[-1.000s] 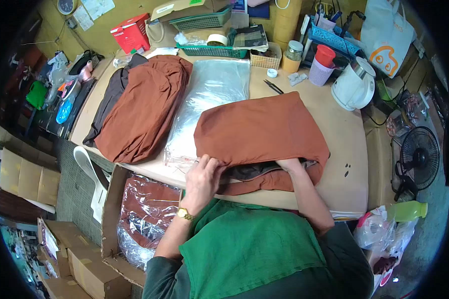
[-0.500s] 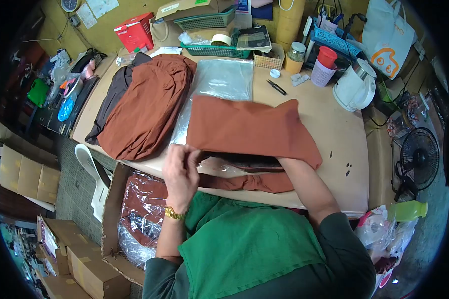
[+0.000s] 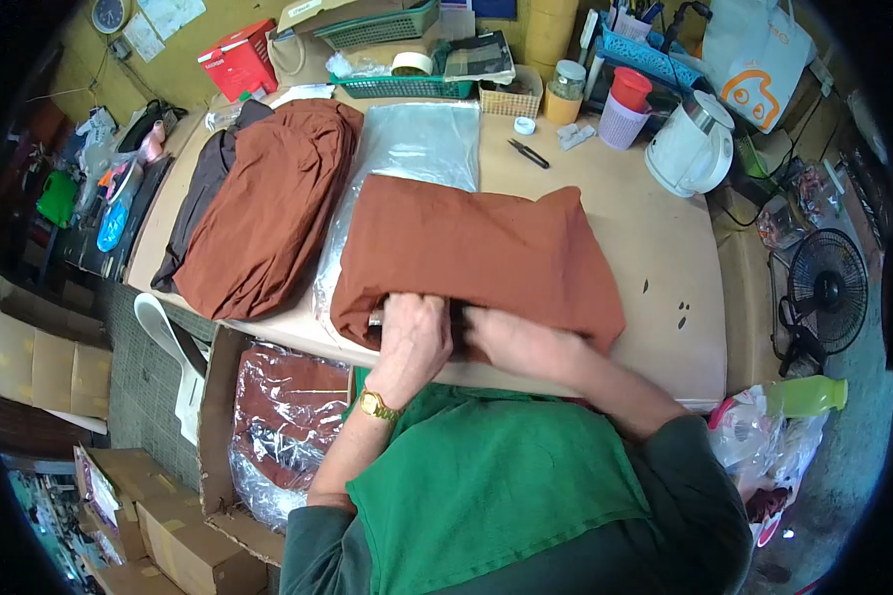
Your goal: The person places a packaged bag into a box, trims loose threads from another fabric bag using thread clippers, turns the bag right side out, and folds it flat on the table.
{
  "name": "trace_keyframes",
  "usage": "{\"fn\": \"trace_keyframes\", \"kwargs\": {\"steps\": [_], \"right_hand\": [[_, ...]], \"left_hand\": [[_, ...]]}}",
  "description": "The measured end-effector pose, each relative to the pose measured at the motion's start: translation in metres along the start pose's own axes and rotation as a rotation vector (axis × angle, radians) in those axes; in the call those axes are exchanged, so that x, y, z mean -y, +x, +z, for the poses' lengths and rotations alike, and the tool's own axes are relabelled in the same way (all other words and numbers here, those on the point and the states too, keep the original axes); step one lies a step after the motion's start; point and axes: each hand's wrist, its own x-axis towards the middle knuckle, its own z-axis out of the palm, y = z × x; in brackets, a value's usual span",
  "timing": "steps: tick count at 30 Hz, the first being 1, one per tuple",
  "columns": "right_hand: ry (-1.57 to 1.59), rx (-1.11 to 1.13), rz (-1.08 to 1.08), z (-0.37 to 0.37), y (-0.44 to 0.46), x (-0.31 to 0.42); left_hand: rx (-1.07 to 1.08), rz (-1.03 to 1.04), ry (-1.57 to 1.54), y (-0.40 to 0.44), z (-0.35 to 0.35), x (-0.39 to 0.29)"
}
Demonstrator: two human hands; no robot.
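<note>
A folded rust-brown garment [image 3: 466, 238] lies near the front of the table, partly over a stack of clear plastic bags [image 3: 417, 144]. At its near edge my left hand [image 3: 417, 332], with a gold watch at the wrist, is closed on the fabric; its fingertips are tucked out of sight. My right hand [image 3: 506, 339] reaches in from the right under that same edge, close beside the left. Its fingers are hidden by the cloth and blurred. Left of the plastic bags lies a pile of rust-brown garments [image 3: 268, 208] with a dark grey one at its far side.
Thread snips [image 3: 529, 153], a small white cap [image 3: 524, 125] and a white kettle [image 3: 690, 149] stand or lie toward the back right. Green baskets [image 3: 407, 87] line the back edge. Below the front edge, an open carton [image 3: 218, 416] holds a plastic-wrapped brown garment [image 3: 293, 407].
My left hand has moved right onto the garment's near edge, and my right hand has shifted left. The garment's loose front strip and dark inside are now mostly covered. The view has shifted slightly.
</note>
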Motion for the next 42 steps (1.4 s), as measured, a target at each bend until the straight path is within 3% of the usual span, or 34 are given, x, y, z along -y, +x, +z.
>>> {"fn": "trace_keyframes", "kwargs": {"steps": [1, 3, 4, 5, 7, 8, 10, 13, 14, 23, 25, 28, 32, 34, 37, 39, 42], "right_hand": [[-0.086, 0.091, -0.071, 0.027, -0.015, -0.009], [-0.024, 0.064, -0.054, 0.043, -0.029, -0.012], [0.041, 0.039, -0.037, 0.046, -0.034, -0.014], [0.044, 0.040, -0.034, 0.045, -0.039, -0.016], [0.089, -0.163, -0.024, 0.037, -0.050, -0.018], [0.091, -0.168, -0.016, 0.038, -0.056, -0.022], [0.057, -0.132, 0.190, 0.046, -0.067, -0.033], [-0.103, -0.333, 0.050, 0.058, -0.076, -0.042], [-0.101, -0.334, 0.051, 0.060, -0.076, -0.043], [-0.020, -0.188, 0.050, 0.052, -0.060, -0.038], [0.151, 0.076, 0.299, 0.042, -0.059, -0.034], [0.078, -0.048, 0.265, 0.053, -0.063, -0.039], [-0.035, 0.025, 0.254, 0.051, -0.064, -0.039], [-0.120, -0.234, 0.082, 0.056, -0.065, -0.041], [-0.128, -0.288, 0.029, 0.064, -0.066, -0.048], [-0.104, -0.222, 0.080, 0.066, -0.068, -0.050], [-0.032, -0.089, 0.168, 0.059, -0.067, -0.046]], "left_hand": [[0.212, 0.022, 0.029, -0.002, 0.006, 0.004], [0.296, -0.003, -0.294, -0.007, 0.030, 0.004], [0.407, -0.047, -0.266, -0.007, 0.035, 0.000], [0.412, -0.047, -0.267, -0.008, 0.043, 0.001], [0.374, 0.125, -0.161, -0.017, 0.072, 0.013], [0.374, 0.191, -0.001, -0.021, 0.086, 0.018], [0.364, 0.172, -0.040, -0.012, 0.098, 0.020], [0.278, 0.142, -0.117, 0.000, 0.108, 0.018], [0.202, 0.133, -0.152, 0.004, 0.109, 0.017], [0.222, 0.001, -0.053, 0.036, 0.133, 0.057], [0.194, -0.015, -0.022, 0.047, 0.130, 0.066], [0.170, -0.002, 0.006, 0.048, 0.120, 0.064], [0.234, 0.094, -0.012, 0.012, 0.109, 0.031], [0.282, 0.130, -0.010, -0.006, 0.105, 0.016], [0.253, 0.197, 0.092, -0.017, 0.101, 0.004], [0.352, 0.123, 0.074, -0.018, 0.098, 0.001], [0.321, 0.016, 0.140, -0.011, 0.092, -0.010]]}}
